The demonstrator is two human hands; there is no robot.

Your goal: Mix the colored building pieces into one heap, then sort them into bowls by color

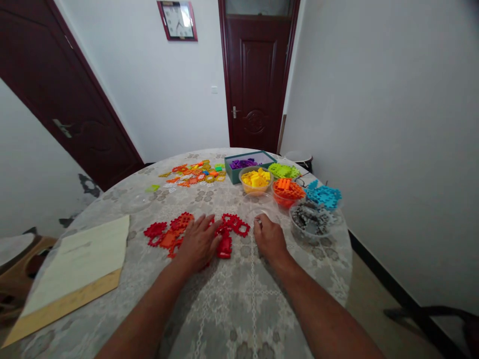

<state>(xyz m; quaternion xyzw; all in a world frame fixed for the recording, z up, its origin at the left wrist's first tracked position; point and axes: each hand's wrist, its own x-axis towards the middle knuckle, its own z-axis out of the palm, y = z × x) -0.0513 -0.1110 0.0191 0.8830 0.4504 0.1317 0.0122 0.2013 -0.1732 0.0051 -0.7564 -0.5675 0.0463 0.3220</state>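
Observation:
My left hand (199, 240) lies palm down with fingers stretched out over a spread of red toothed plastic building pieces (235, 224), and hides some of them. Orange-red pieces (170, 238) lie flat to its left. My right hand (270, 238) is closed, fingers curled in, to the right of the red pieces. Its fingertips are by the near edge of a clear plastic bowl (261, 198). Whether they pinch the rim or a small piece is hidden.
Bowls of yellow (256, 179), orange (287, 192) and grey pieces (311, 219) stand at right, beside blue pieces (324, 194) and green ones (283, 171). Behind is a box (234, 174) with purple pieces. Mixed pieces (198, 174) lie farther back; a paper sheet (80, 264) lies left.

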